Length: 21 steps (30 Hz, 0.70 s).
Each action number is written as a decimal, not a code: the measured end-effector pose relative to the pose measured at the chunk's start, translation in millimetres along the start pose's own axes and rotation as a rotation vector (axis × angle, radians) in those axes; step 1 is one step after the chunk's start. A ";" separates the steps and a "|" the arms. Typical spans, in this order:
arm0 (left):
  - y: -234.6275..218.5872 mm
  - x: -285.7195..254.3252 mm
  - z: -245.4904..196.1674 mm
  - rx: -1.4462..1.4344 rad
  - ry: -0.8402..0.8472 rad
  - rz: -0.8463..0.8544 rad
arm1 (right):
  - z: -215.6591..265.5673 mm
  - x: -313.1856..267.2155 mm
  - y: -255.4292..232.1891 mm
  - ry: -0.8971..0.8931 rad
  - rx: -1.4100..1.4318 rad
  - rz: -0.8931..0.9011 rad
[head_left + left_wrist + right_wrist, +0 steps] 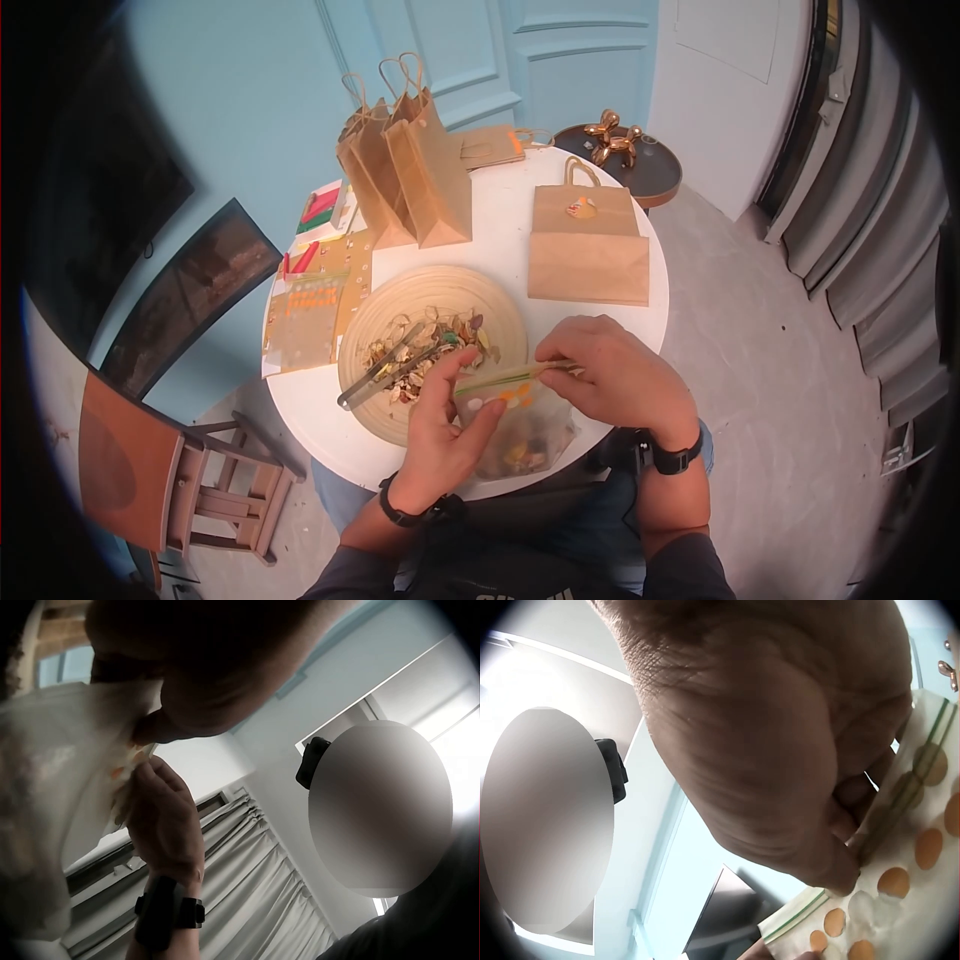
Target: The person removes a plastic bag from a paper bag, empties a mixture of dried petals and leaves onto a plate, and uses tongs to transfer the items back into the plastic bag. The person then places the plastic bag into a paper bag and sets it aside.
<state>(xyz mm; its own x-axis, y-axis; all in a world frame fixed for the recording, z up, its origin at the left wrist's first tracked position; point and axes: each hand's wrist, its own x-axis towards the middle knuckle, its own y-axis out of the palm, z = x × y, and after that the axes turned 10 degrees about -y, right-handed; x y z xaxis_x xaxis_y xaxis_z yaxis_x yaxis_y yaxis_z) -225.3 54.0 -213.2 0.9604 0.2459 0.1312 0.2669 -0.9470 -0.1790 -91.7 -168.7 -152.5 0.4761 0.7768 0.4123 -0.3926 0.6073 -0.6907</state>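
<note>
A frosted zip-lock bag (525, 450) with orange and white dots hangs over the table's near edge, dried pieces inside it. My left hand (440, 435) holds its left side, thumb on the front. At the right end of the green-lined zip, my right hand (625, 375) pinches the top edge between thumb and fingers. The right wrist view shows that thumb pressed against the zip strip (799, 915). Just beyond the bag is a round wooden tray (500, 300) of dried flower pieces (465, 330), with metal tongs (375, 380) lying across them.
Two brown paper bags (440, 190) stand at the back of the white round table (500, 220). Another paper bag (590, 260) lies flat at the right. Dotted packets (305, 320) and red items are on the left. A wooden stool (235, 490) stands beyond the table's left side.
</note>
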 end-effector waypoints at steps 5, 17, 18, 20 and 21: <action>-1.7 -0.1 3.6 0.051 0.008 -0.002 | 2.7 -1.4 -4.9 0.026 -0.007 0.041; -1.8 -0.6 4.3 0.043 -0.029 0.007 | 1.9 0.4 -2.7 -0.040 -0.030 0.033; -1.9 -0.5 5.2 0.045 -0.025 0.005 | 1.0 0.4 -2.4 -0.044 -0.029 0.031; -1.8 -0.1 5.2 0.053 -0.013 -0.002 | -0.2 0.7 -1.9 -0.049 -0.027 0.028; -1.6 0.1 4.5 0.060 -0.005 -0.006 | -0.6 0.7 -1.6 -0.049 -0.025 0.025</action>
<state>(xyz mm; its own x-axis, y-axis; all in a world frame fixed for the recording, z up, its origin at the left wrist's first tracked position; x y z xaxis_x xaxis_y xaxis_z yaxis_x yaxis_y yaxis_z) -225.3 56.4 -217.2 0.9592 0.2525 0.1272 0.2765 -0.9315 -0.2361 -90.3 -169.2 -151.5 0.4274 0.7990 0.4230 -0.3836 0.5839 -0.7155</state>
